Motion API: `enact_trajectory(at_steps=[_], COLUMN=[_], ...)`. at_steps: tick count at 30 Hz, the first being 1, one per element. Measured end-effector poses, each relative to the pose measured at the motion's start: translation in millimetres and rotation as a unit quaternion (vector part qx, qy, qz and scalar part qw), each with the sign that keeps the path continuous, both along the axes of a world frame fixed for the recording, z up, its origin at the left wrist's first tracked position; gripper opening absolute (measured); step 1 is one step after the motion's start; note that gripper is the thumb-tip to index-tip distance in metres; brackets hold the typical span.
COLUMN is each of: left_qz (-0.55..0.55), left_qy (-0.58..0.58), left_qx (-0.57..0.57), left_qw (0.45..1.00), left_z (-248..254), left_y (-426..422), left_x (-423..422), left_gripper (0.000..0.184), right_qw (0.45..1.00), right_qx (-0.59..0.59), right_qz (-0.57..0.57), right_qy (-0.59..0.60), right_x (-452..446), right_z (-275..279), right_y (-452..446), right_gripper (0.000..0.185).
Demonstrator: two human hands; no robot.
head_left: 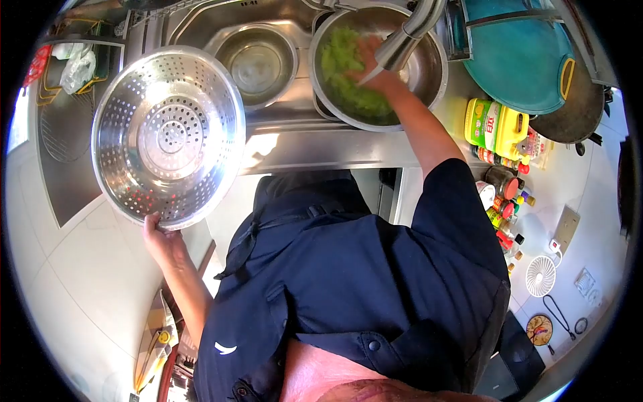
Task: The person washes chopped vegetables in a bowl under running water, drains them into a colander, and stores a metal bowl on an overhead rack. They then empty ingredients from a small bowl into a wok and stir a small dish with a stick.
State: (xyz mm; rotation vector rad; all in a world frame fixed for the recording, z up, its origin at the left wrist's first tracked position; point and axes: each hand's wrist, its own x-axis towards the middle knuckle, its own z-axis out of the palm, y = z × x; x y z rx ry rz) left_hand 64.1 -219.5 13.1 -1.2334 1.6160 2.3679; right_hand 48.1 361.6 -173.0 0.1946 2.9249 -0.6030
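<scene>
My left hand grips the rim of a large steel colander, which is tilted up at the left of the counter with nothing in it. My right hand reaches into a steel bowl in the sink, among wet, light green chopped vegetable pieces. Its fingers are blurred and partly hidden by the greens and the faucet. Over this bowl hangs a metal faucet, and a thin stream of water falls from its tip beside my hand.
A second steel basin sits in the sink between colander and bowl. To the right are a yellow detergent jug, several jars and bottles, and a teal cutting board. A small white fan stands farther right.
</scene>
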Motion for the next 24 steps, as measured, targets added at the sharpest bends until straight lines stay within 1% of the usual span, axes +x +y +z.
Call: enact_trajectory(at_steps=[2,4,5,6,8,9,10,11,13,14,16,17,18,19,20,21,23,24], left_qz=[0.0,-0.007,-0.013,-0.019,-0.02,-0.017,-0.021,-0.026,-0.034,-0.029,-0.023,-0.031,-0.04,-0.039,-0.03,-0.022,-0.017,-0.015], left_qy=[0.0,-0.003,-0.001,0.001,-0.01,-0.017,-0.019,-0.017,-0.015,-0.014,-0.011,-0.012,-0.013,-0.012,-0.017,-0.023,-0.021,-0.021], left_qx=[-0.007,-0.013,-0.012,-0.011,-0.02,-0.031,-0.03,-0.03,-0.026,-0.032,-0.04,-0.032,-0.024,-0.025,-0.029,-0.032,-0.035,-0.037], left_qw=[1.0,1.0,1.0,1.0,1.0,0.999,0.999,0.999,0.999,0.999,0.999,0.999,0.999,0.999,0.999,0.999,0.999,0.999], left_z=[7.9,9.6,8.2,7.0,7.1,8.3,11.1,14.5,18.4,20.4,20.6,16.4,14.8,15.8,17.1,18.5,21.1,21.6], left_y=[11.1,14.1,12.6,12.0,12.9,13.8,16.3,21.3,30.5,34.0,31.5,24.5,20.2,20.5,21.8,22.8,26.3,26.9], left_x=[-0.3,-1.7,-1.9,-2.0,-1.7,-1.8,-2.3,-3.0,-4.0,-3.9,-4.4,-3.6,-2.9,-2.6,-2.7,-2.3,-2.3,-2.6], left_gripper=[0.031,0.031,0.032,0.033,0.035,0.038,0.038,0.038,0.038,0.036,0.033,0.031,0.029,0.029,0.028,0.027,0.026,0.025], right_qw=[0.997,0.992,0.992,0.99,0.982,0.977,0.951,0.951,0.916,0.915,0.888,0.9,0.901,0.937,0.958,0.958,0.976,0.976], right_qx=[-0.036,0.02,0.021,0.095,0.166,0.165,0.161,0.162,0.238,0.238,0.235,0.203,0.202,0.104,0.005,0.003,0.005,0.004], right_qz=[-0.044,0.104,0.101,0.095,0.088,0.033,-0.025,-0.029,-0.033,-0.035,0.054,0.054,0.054,0.091,0.127,0.128,-0.037,-0.037], right_qy=[-0.051,-0.072,-0.076,-0.031,0.01,-0.127,-0.262,-0.263,-0.323,-0.324,-0.392,-0.381,-0.38,-0.321,-0.256,-0.255,-0.214,-0.213], right_x=[5.8,16.3,20.2,23.3,22.3,12.9,9.1,12.0,22.0,27.3,31.7,35.4,38.1,38.0,34.2,28.3,18.6,19.3], right_z=[12.0,-8.3,-12.8,-13.6,21.3,82.7,115.9,103.4,62.9,59.0,53.8,43.6,29.8,18.3,8.6,5.1,-1.1,4.5], right_y=[-0.8,16.5,29.9,42.2,42.0,28.6,22.1,32.6,59.8,58.6,46.4,37.7,31.4,25.3,23.2,20.8,18.8,16.4], right_gripper=[0.093,0.092,0.092,0.088,0.084,0.07,0.057,0.057,0.044,0.044,0.037,0.036,0.036,0.036,0.035,0.035,0.036,0.036])
